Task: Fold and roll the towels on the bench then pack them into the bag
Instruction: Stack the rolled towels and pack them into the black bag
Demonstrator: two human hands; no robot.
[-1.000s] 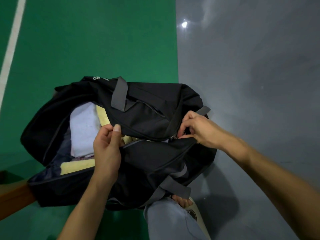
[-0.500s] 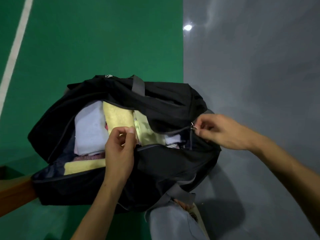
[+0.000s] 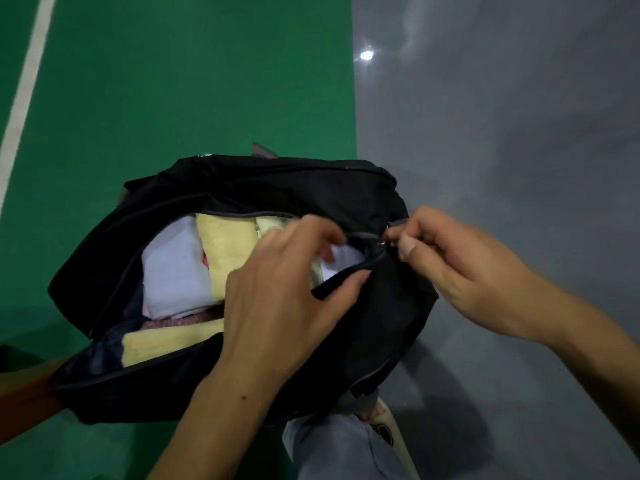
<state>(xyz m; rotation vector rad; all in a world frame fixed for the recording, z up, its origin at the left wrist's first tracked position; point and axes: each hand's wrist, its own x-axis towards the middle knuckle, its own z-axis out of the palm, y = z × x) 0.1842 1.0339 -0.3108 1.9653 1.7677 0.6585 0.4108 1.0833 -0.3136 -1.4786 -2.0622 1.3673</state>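
Observation:
A black bag (image 3: pixel 242 188) sits open on the end of a wooden bench (image 3: pixel 24 403). Inside it lie rolled towels: a white one (image 3: pixel 176 271), a pale yellow one (image 3: pixel 225 251), another yellow one (image 3: pixel 169 341) near the front, and a pink one between them. My left hand (image 3: pixel 287 292) grips the near edge of the bag's opening, thumb pressed on the black fabric. My right hand (image 3: pixel 460 268) pinches the metal zipper pull (image 3: pixel 384 240) at the right end of the opening.
The floor beyond is green (image 3: pixel 194 84) with a white line (image 3: pixel 27 74) at the left, and grey (image 3: pixel 502 116) on the right. My knee in light jeans (image 3: pixel 339 448) and a shoe (image 3: pixel 391 431) show below the bag.
My left hand has moved right along the bag's near edge, close to the zipper end. My right hand stays at the zipper pull. The view has shifted closer.

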